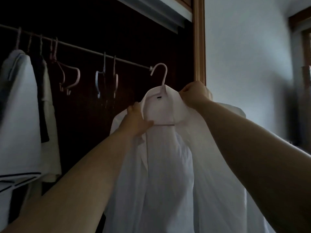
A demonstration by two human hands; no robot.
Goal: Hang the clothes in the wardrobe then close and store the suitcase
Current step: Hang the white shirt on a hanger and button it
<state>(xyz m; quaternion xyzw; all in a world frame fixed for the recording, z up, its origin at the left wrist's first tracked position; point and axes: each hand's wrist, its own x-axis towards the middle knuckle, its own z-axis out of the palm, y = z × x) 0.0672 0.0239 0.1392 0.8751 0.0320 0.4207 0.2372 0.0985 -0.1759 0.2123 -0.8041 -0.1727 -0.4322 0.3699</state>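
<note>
Near rail (84, 48) | left hand (136, 120) grips shirt (165, 165) on hanger (161, 71) | right hand (193, 93) apparently pinches it

A dim room, its pale bluish wall (244, 47) on the right meeting a wooden frame (296, 19) at the far edge

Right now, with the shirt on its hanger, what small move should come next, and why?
Probably raise the hanger and slide its hook leftward over the rail. The hook sits at the rail's right end, apparently not on it, while left hand and right hand both grip the shirt.
</note>
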